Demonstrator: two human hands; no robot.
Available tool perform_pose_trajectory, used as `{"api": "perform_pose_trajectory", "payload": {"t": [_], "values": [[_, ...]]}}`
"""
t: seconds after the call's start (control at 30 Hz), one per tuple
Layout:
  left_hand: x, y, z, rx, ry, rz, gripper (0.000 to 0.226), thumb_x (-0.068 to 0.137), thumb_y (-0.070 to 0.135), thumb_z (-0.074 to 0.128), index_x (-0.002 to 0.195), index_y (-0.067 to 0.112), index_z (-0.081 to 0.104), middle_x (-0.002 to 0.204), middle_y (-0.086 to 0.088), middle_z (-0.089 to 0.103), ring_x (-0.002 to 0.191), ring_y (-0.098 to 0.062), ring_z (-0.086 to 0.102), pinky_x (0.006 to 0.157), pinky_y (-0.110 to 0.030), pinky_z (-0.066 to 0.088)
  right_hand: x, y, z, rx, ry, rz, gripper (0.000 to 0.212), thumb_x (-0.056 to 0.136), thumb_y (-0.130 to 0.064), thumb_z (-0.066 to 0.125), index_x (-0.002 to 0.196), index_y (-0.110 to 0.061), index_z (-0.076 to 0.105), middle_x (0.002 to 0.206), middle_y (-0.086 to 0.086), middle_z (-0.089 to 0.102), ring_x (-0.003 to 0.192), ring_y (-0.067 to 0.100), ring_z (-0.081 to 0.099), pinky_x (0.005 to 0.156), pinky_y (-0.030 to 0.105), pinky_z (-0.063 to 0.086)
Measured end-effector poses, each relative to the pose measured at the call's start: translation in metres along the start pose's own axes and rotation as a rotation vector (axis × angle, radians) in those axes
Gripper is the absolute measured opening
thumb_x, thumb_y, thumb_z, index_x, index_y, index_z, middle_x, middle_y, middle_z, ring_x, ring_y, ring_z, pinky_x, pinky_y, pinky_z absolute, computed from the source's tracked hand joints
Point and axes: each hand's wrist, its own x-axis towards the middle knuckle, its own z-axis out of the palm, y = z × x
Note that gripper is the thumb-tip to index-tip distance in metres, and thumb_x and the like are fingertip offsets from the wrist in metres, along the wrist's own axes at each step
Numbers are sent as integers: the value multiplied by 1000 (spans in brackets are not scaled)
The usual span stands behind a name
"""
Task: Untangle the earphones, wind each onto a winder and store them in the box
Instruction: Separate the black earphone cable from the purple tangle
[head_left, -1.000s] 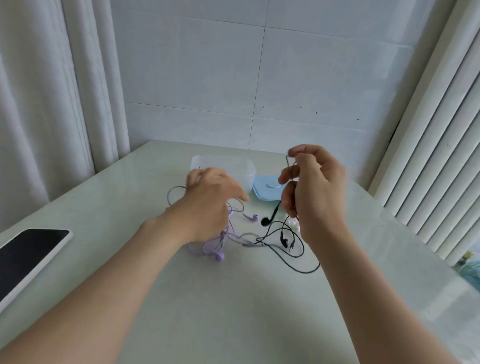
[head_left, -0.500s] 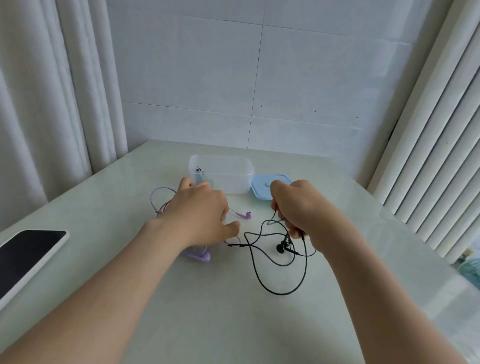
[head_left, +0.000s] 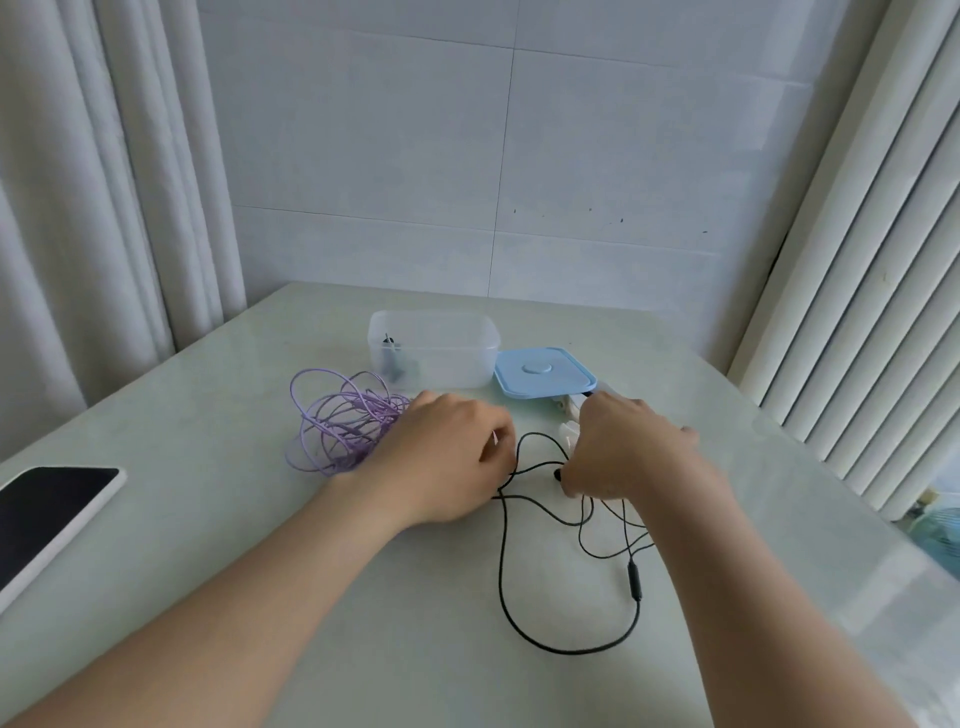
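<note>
Purple earphones (head_left: 340, 422) now lie freed beside the left hand (head_left: 448, 460), which with the right hand (head_left: 626, 453) pinches the black earphones (head_left: 502, 571) on the counter (head_left: 208, 488), so winding comes next.

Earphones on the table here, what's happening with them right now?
A person is working on the black earphones with both hands. The left hand and right hand each hold part of the cable, and the rest trails loose on the table. The purple earphones lie in a tangled heap beside the left hand. White winders sit by the blue lid. The clear box stands open with something dark inside.
</note>
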Motion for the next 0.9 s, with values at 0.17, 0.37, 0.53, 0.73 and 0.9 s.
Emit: {"api": "perform_pose_trajectory", "payload": {"t": [0.17, 0.37, 0.53, 0.73, 0.9], "values": [[3, 7, 13, 75, -36, -58, 36, 98, 66, 49, 101, 38, 71, 83, 16, 66, 92, -11, 59, 89, -37, 36, 8, 5, 7, 71, 34, -63, 23, 87, -13, 61, 80, -19, 40, 85, -2, 49, 80, 22, 52, 55, 27, 34], [6, 15, 21, -163, 78, -179, 16, 94, 39, 60, 83, 28, 61, 82, 13, 69, 84, -18, 64, 89, -40, 51, 13, 8, 6, 140, 72, -81, 14, 81, -3, 50, 75, -13, 43, 79, 5, 51, 79, 29, 52, 50, 26, 32], [11, 10, 11, -423, 253, -384, 12, 97, 23, 53, 86, 18, 56, 76, 2, 67, 77, -24, 64, 71, -38, 52, 11, 12, -2, 241, 91, -58, 22, 78, -2, 45, 86, -13, 62, 85, 10, 63, 73, 33, 72, 68, 41, 63], [13, 11, -1, -1000, 361, -448, 12, 108, 18, 51, 99, 11, 54, 79, -9, 77, 64, -26, 72, 65, -38, 60, 4, 12, -6, 92, 56, -69, 10, 85, -10, 47, 81, -19, 44, 84, -3, 47, 71, 19, 51, 61, 28, 39], [12, 9, -7, -1161, 357, -439, 14, 109, 17, 51, 106, 3, 54, 84, -10, 78, 67, -31, 73, 71, -48, 62, 10, 8, -2, 145, 3, -71, 3, 83, -16, 50, 84, -15, 53, 92, -3, 57, 98, 28, 56, 59, 29, 36]]}}
